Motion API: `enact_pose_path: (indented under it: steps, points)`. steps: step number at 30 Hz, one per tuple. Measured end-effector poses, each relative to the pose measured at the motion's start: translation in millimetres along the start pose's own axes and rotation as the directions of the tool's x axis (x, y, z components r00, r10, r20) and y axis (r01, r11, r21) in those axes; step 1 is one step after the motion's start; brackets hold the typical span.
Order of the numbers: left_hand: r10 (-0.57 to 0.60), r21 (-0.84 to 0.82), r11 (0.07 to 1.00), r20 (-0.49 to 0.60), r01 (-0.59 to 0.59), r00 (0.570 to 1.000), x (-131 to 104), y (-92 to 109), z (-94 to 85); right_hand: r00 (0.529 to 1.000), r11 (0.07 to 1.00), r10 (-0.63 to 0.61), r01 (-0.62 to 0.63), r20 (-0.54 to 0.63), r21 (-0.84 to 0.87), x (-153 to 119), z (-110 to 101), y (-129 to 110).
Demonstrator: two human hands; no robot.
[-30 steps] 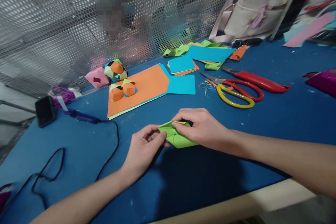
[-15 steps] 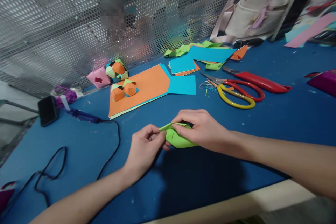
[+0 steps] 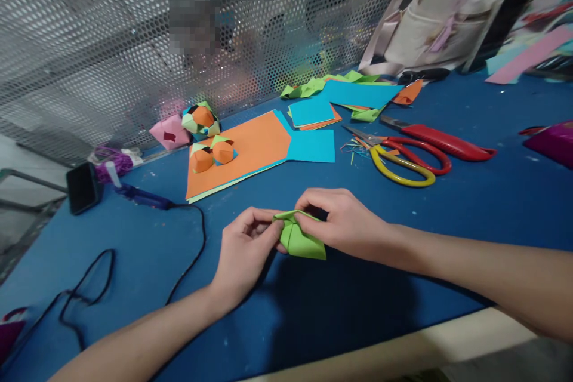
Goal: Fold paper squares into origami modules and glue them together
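Note:
A folded green paper piece (image 3: 301, 240) is held just above the blue table (image 3: 340, 304) near its front edge. My left hand (image 3: 245, 250) pinches its left tip with thumb and fingers. My right hand (image 3: 344, 222) grips its top right side, fingers curled over the fold. Both hands meet at the paper's upper edge.
Orange and blue paper sheets (image 3: 250, 146) lie behind the hands with small folded paper balls (image 3: 212, 154) on them. Yellow and red scissors (image 3: 403, 158) and a red cutter (image 3: 441, 138) lie to the right. A black cable (image 3: 179, 250) and a phone (image 3: 83, 187) sit left. Perforated metal screen behind.
The green paper has been folded tighter into a smaller, more pointed shape. Both hands stayed in place, with the fingers shifting slightly on it.

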State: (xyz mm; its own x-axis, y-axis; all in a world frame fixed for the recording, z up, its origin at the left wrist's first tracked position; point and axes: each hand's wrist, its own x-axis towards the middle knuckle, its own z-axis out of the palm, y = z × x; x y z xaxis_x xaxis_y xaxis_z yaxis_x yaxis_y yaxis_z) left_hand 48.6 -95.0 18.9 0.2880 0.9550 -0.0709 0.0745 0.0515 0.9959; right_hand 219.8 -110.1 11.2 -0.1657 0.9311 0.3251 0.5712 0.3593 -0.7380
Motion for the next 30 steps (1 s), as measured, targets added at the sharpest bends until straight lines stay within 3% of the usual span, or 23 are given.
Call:
enact_pose_path:
  steps: [6, 12, 21, 30]
  points:
    - [-0.009, 0.039, 0.999, -0.047, 0.011, 0.999, 0.4, 0.7, -0.5, 0.999, 0.999, -0.042, 0.042, 0.031, -0.003, -0.4, 0.6, 1.3]
    - [-0.035, 0.105, 0.994, -0.062, 0.041, 0.997, 0.4, 2.6, -0.2, 0.979, 0.988, -0.149, 0.141, 0.137, 0.064, -1.6, 1.1, 3.8]
    - [-0.054, 0.088, 0.995, -0.004, 0.054, 0.999, 0.1, 2.6, 0.8, 0.977, 0.979, -0.204, 0.203, 0.064, 0.018, -0.4, 4.7, 8.9]
    - [0.073, 0.301, 0.95, 0.027, -0.078, 0.997, -1.1, 1.1, -4.5, 0.98, 0.981, -0.187, 0.183, 0.064, 0.058, -1.3, 4.5, 8.7]
